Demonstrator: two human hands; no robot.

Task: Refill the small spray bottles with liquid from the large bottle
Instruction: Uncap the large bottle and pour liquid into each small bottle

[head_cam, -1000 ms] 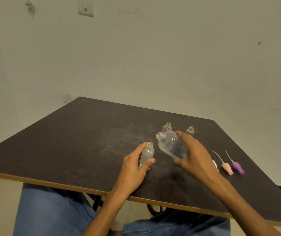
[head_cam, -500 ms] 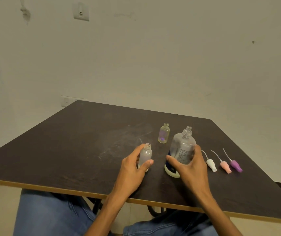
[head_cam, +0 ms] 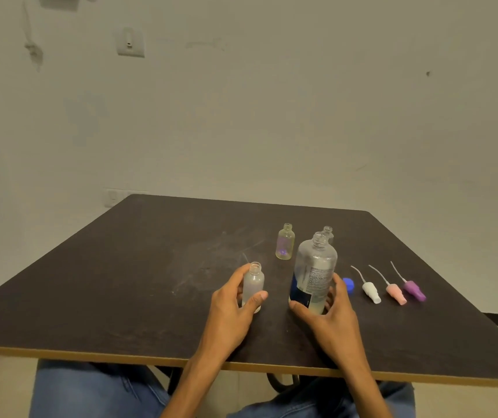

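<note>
Upright on the dark table [head_cam: 121, 282], the uncapped large bottle [head_cam: 314, 276] sits in the right hand's [head_cam: 329, 318] curled grip. Beside it, the left hand [head_cam: 229, 309] pinches a small frosted spray bottle [head_cam: 253, 285]. Three spray tops [head_cam: 392, 289] lie to the right.

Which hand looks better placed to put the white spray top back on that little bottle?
Right: the white spray top lies just beyond the right hand; the left hand already grips the small bottle.

Plain room: bare wall [head_cam: 302, 116], wall switch [head_cam: 130, 42], dark table [head_cam: 121, 282].
</note>
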